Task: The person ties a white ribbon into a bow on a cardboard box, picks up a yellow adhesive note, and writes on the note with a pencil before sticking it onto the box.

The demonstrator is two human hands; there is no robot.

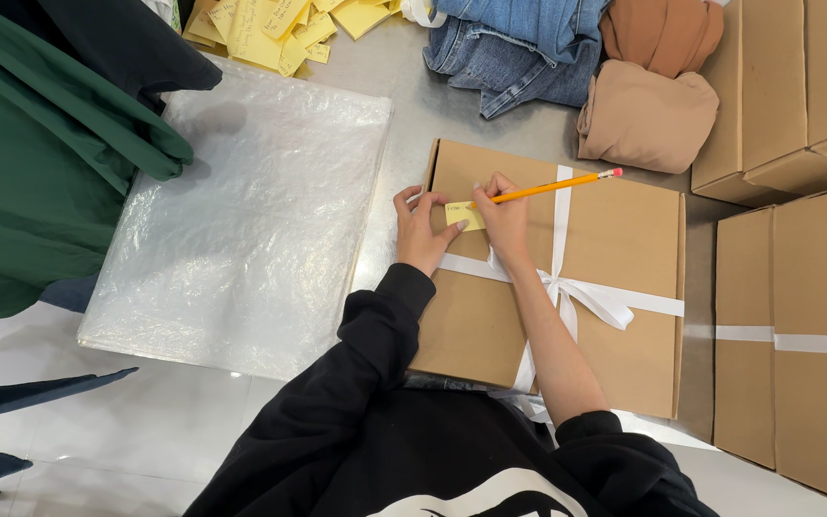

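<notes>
The right hand (pixel 503 216) pinches a yellow pencil (pixel 552 186) near its tip, eraser end pointing away, tip on a small yellow sticky note (pixel 462 215). The left hand (pixel 420 233) lies flat, fingertips pinning the note's left edge. The note looks light and flimsy, best held by pressing it down. It sits near the far left corner of a stiff brown cardboard box (pixel 614 239) tied with white ribbon (pixel 581 291).
</notes>
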